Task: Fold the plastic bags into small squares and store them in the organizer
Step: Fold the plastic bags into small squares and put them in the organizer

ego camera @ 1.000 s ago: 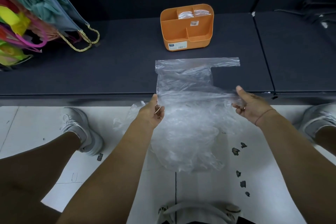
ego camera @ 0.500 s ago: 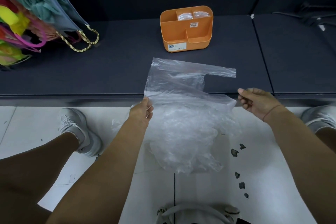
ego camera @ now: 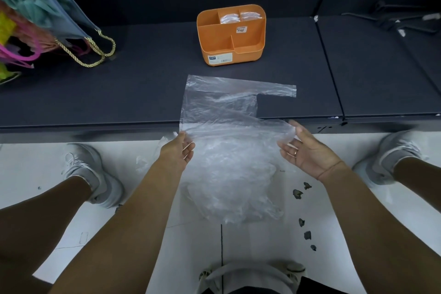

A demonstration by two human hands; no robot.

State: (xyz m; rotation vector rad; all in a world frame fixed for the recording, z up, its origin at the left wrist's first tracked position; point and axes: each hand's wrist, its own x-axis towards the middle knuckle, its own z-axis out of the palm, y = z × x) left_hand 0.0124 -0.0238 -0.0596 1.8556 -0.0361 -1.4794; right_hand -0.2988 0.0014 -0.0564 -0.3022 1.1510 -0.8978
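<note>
Since the earlier frame the plastic bag point(ego camera: 214, 102) has slid farther onto the desk point(ego camera: 119, 93) and lies flatter, its near edge overhanging. The right hand point(ego camera: 307, 150) has turned palm-up, grip slack, touching the bag's near handle. The left hand point(ego camera: 177, 150) has its thumb at the near-left corner; whether it pinches, I cannot tell. The film is clear and crinkled, and probably featherlight, limp and slippery, so best taken by its corners.
</note>
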